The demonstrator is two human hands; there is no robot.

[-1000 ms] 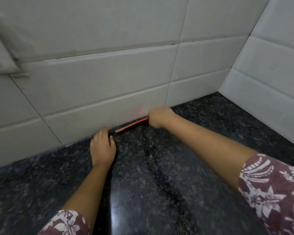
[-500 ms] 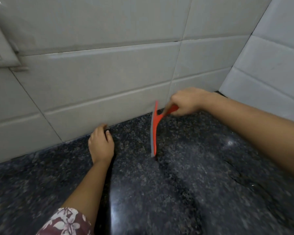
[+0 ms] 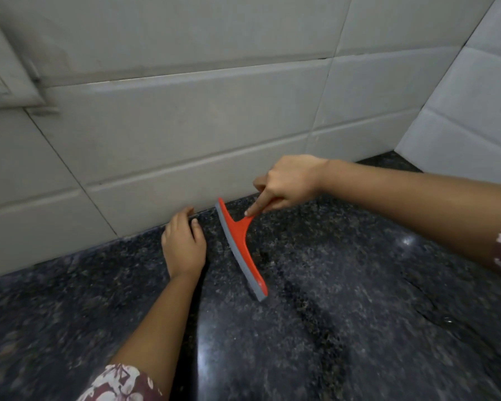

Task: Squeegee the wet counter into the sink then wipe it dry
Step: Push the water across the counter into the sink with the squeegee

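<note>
A red squeegee [image 3: 240, 244] with a grey rubber blade rests its blade edge on the dark speckled granite counter [image 3: 359, 314], running from the wall base toward me. My right hand [image 3: 287, 183] grips its short handle, index finger stretched along it. My left hand [image 3: 182, 244] lies flat on the counter just left of the blade, fingertips touching the wall base, holding nothing. Wet streaks and a glossy patch show on the counter. No sink or cloth is in view.
Pale tiled walls [image 3: 185, 125] meet the counter at the back and form a corner at the right [image 3: 460, 111]. A white fixture [image 3: 9, 79] is mounted on the wall at upper left.
My right hand pulled the squeegee away from the wall base, turned it from lying along the wall to pointing toward me, and laid its blade on the counter. My left hand stayed put.
</note>
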